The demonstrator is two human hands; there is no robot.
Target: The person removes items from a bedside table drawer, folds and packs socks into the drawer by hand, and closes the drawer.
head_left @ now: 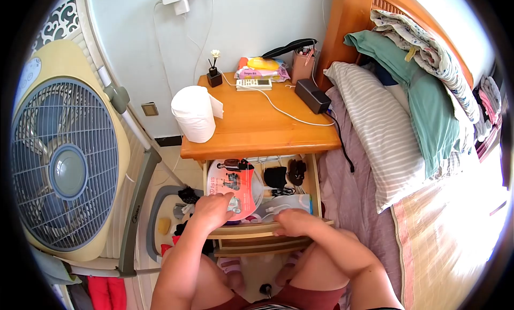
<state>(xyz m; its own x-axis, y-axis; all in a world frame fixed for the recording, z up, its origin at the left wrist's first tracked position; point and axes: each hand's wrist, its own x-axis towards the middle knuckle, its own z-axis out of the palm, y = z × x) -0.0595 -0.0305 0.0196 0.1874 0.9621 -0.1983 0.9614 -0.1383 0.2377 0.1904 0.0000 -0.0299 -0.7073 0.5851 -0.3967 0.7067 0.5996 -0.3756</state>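
Note:
The upper drawer (241, 231) of the wooden nightstand is pulled out. At its left side, my left hand (214, 211) is closed on the lower edge of a red and white printed hand fan (232, 184). The fan lies flat over the drawer's left part and hides what is below. My right hand (297, 222) has its fingers curled over the drawer's front edge, right of the middle. Inside the drawer are a black pouch-like item (275, 177), a dark brown bundle (296, 172) and a white cable (281, 205).
On the nightstand top (251, 120) stand a toilet paper roll (194, 114), a remote control (254, 84), a black box (312, 96), wipes packs (262, 69) and a diffuser (214, 74). A large fan (69, 171) is at left; a bed with a striped pillow (380, 133) is at right.

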